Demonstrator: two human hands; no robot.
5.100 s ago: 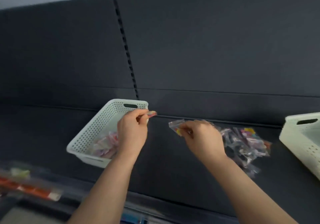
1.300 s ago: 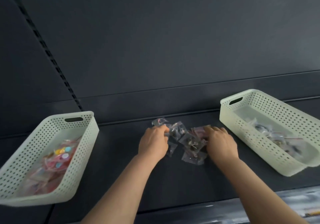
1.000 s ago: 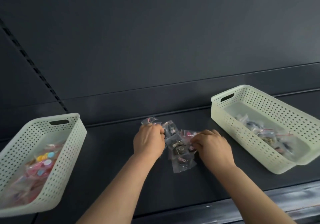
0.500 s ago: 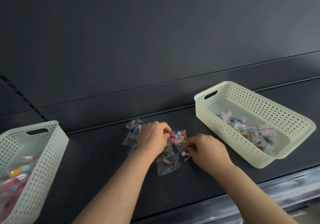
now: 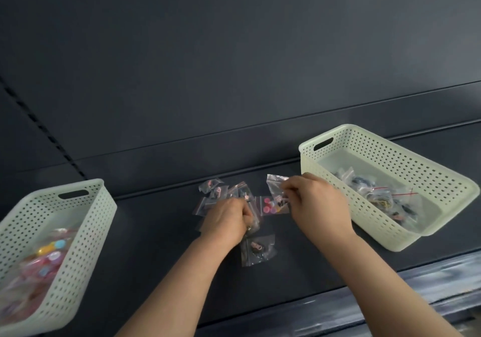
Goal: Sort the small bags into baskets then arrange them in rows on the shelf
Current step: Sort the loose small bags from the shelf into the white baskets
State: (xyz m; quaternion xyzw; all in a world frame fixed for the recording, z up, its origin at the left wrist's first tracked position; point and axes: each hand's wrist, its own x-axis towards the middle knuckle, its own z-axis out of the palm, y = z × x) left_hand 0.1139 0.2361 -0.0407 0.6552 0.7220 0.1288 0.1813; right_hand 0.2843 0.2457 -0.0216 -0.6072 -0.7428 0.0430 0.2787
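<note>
Head view. My right hand [image 5: 320, 204] pinches one clear bag [image 5: 275, 183] at its edge, raised just beside the right basket [image 5: 377, 222]. My left hand [image 5: 226, 222] is curled over the loose small bags [image 5: 221, 193] on the shelf [image 5: 156, 232]; I cannot tell whether its fingers grip one. Both the right basket and the left basket [image 5: 78, 222] hold sorted bags. Assessment: sorting well advanced, several bags unsorted, rows not begun.

A clear bag [image 5: 276, 185] has been lifted off the pile [image 5: 217, 192] and is now pinched in the right hand [image 5: 318, 204]. The left hand [image 5: 226, 221] has been pulled back, curled on the pile beneath it.
</note>
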